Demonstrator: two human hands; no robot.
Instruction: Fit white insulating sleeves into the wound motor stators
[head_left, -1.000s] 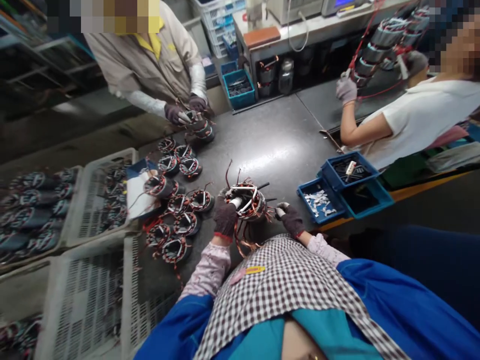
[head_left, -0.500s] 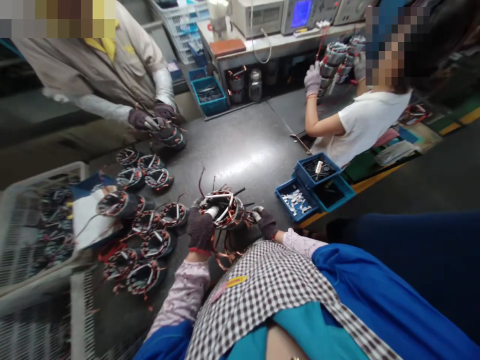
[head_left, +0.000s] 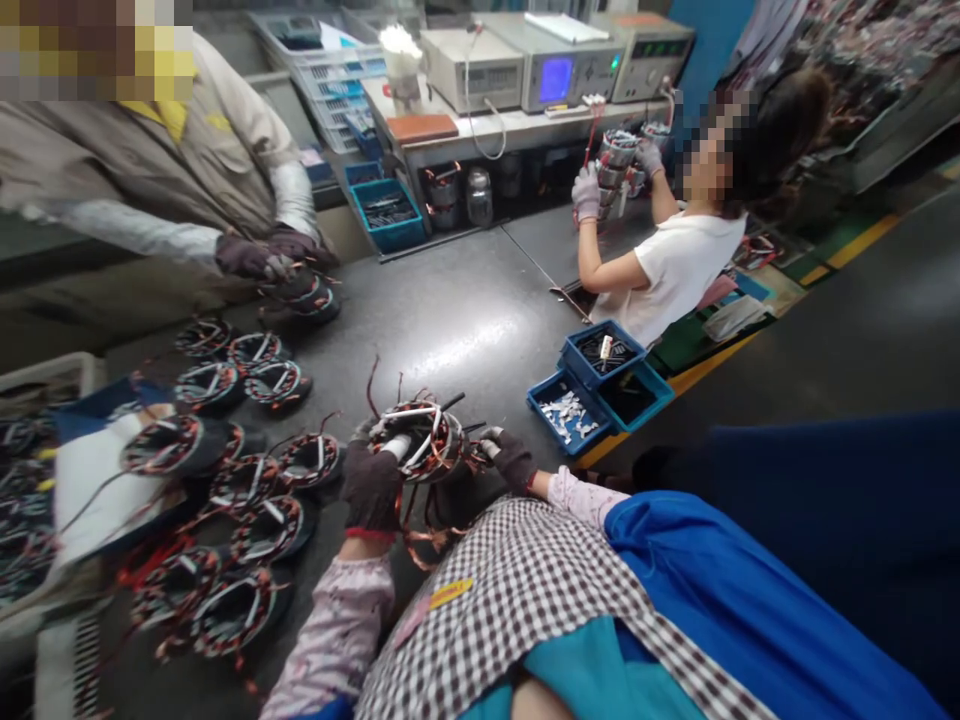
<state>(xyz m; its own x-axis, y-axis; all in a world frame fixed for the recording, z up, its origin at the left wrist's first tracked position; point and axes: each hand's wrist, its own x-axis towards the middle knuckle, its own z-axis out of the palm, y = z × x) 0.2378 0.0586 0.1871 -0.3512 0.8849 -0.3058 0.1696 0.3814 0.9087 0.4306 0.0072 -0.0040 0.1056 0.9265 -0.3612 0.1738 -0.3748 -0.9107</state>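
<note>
A ring-shaped wound coil [head_left: 431, 445] with copper wires, white ties and dark sleeves sits on the dark table just in front of the checked apron. My left hand [head_left: 373, 480], in a dark glove with pale fingertips, grips its left side, the thumb reaching over the rim into the opening. At the coil's right side my right hand [head_left: 510, 458], gloved alike, is closed with its fingertips pinching copper wire ends. Loose wires stick up from the coil's far side, and others hang below it between the hands.
Several similar coils [head_left: 274, 530] stand at the left beside a blue box with white paper [head_left: 105, 480]. Blue bins [head_left: 570, 412] of small parts are at the right. Across the table, two people handle coils near instruments [head_left: 559, 75] on a shelf.
The camera view has swung to the right, so most things appear farther left and somewhat lower. Both hands keep their hold at the coil, with little visible change between them.
</note>
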